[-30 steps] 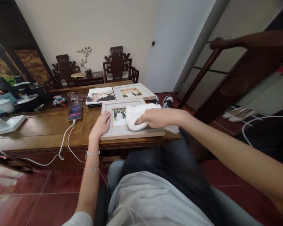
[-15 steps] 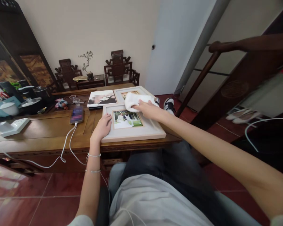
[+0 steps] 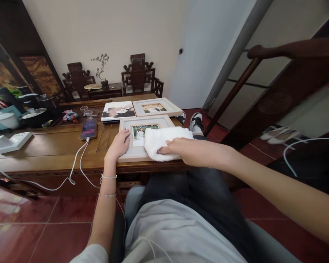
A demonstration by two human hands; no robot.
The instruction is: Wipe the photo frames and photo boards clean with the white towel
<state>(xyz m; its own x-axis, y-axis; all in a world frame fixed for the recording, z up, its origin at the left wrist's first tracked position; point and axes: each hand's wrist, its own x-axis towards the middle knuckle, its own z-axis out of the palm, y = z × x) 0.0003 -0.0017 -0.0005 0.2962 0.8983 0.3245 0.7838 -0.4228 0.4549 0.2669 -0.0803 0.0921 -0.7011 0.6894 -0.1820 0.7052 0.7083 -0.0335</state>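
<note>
A light wooden picture frame [image 3: 138, 155] with a wedding photo lies flat at the table's front edge. My left hand [image 3: 120, 143] rests on its left side, fingers laid over the border; the thumb is hard to make out. My right hand [image 3: 178, 149] is closed on a white fluffy cloth [image 3: 164, 137], which covers the frame's right part and some of the photo. Behind it lies a second picture frame [image 3: 164, 100] with another photo. A stack of dark-edged panels, topped by a photo print [image 3: 119, 110], lies to that frame's left.
Left on the wooden table [image 3: 55, 140] are a phone [image 3: 88, 129] on a white cable, a power strip [image 3: 15, 141], clear cups [image 3: 88, 114] and a dark pot [image 3: 33, 117]. A dark wooden armrest [image 3: 285, 52] rises at right. Carved chairs [image 3: 138, 75] stand behind.
My right hand has moved the cloth toward me, from the far edge of the near frame to its right front part. The rear frame's photo is now uncovered. My left hand stays in place.
</note>
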